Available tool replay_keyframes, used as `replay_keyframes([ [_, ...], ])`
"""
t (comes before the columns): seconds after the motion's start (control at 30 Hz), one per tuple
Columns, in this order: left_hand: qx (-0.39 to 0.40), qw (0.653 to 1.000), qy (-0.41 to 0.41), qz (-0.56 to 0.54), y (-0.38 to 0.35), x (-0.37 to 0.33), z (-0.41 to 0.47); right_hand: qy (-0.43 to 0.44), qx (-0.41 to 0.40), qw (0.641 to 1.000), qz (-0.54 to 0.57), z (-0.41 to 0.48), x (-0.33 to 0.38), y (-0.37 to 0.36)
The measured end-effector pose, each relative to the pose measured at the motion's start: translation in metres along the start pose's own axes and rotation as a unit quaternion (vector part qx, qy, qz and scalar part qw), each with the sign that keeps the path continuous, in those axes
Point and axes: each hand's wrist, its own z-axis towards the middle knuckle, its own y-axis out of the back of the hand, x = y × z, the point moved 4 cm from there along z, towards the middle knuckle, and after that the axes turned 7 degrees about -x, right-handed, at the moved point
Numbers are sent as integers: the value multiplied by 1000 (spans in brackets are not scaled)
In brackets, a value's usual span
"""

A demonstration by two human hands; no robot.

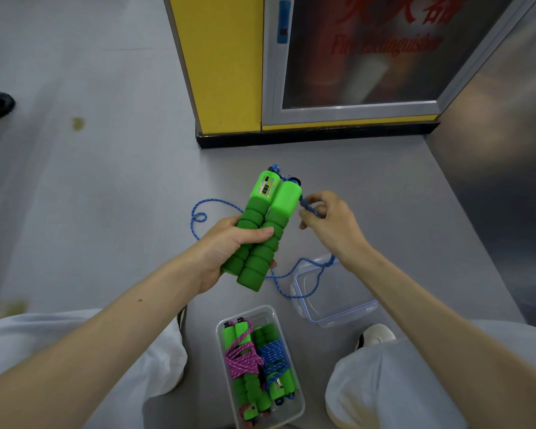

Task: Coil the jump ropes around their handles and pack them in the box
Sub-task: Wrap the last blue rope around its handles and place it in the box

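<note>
left hand (226, 246) fingers curled round two green handles (262, 224), held side by side above floor. right hand (328, 224) pinches blue rope (307, 205) just right of handle tops. box (260, 366) w/ two coiled ropes lies near, lid (334, 292) right.

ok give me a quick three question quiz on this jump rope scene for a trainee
1. True or false: the left hand grips both green handles side by side.
2. What does the right hand pinch? A the blue rope; B a pink rope; C the lid.
3. How many coiled jump ropes already lie in the box?
Key: 1 true; 2 A; 3 two.
</note>
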Motion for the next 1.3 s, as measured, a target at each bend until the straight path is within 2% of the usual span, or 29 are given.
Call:
replay_keyframes([
  [0.17, -11, 1000, 1, -2, 0, 0, 2, -55, 7, 996, 71, 0, -4, 2],
  [0.37, -18, 1000, -3, -1, 0, 0, 0, -62, 16, 992, 113, -3, 0, 4],
  [0.63, -30, 1000, -6, 0, 2, 0, 3, -19, 43, 998, 52, -5, 2, 3],
  [0.93, -42, 999, -19, -1, 2, -1, 2, -35, 71, 994, 72, -6, 4, -3],
  [1.17, -49, 999, -21, -7, 3, -3, 3, -27, 27, 995, 89, -2, 3, 3],
  [1.3, -51, 998, -23, -9, 4, -2, 3, -43, 30, 992, 113, -3, 1, 5],
])
